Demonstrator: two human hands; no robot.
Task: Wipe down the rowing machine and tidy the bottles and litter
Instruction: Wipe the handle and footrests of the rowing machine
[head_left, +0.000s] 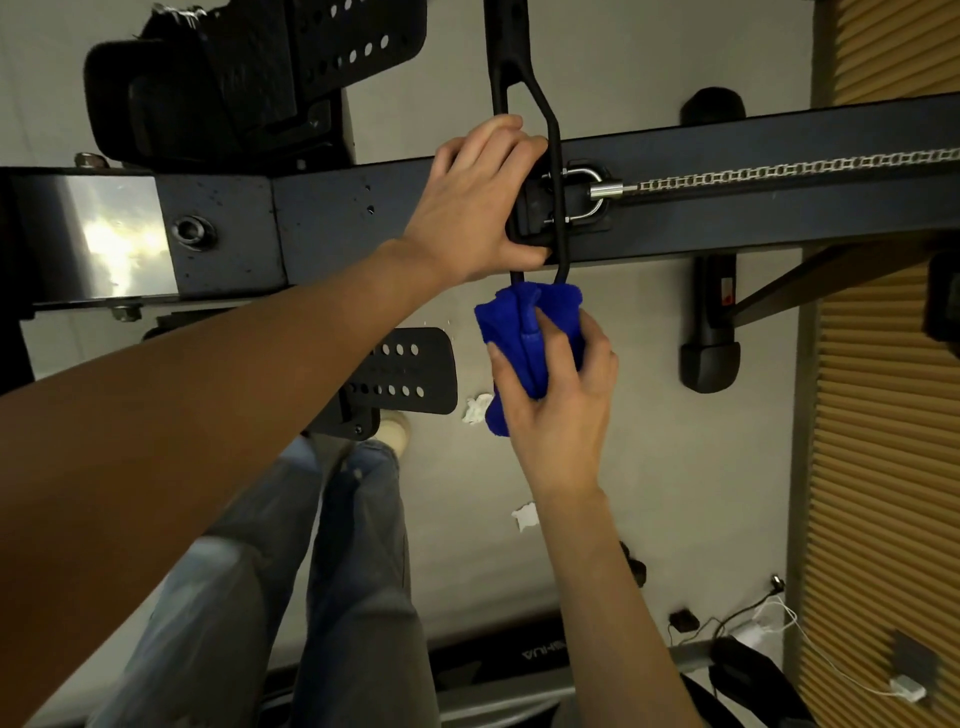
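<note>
A workout room, this: a rowing machine (363, 208) stretched across the pale floor (649, 441). Chain (779, 169), holed footplates (405, 369) — gym gear.

Indoor light is even but rather dim. A white glare blooms on the polished steel rail (104, 234) near the left edge. The left forearm (182, 415) lies in shade and looks soft. Wide-angle distortion bows the rowing machine's beam (753, 208), and fine detail smears towards the corners.

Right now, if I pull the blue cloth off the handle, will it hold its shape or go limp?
Probably limp: the blue cloth bunches around the handle under the right hand, a corner hanging loose below. Its fuzzy surface suggests soft fabric, likely light and grippy rather than slippery.
</note>
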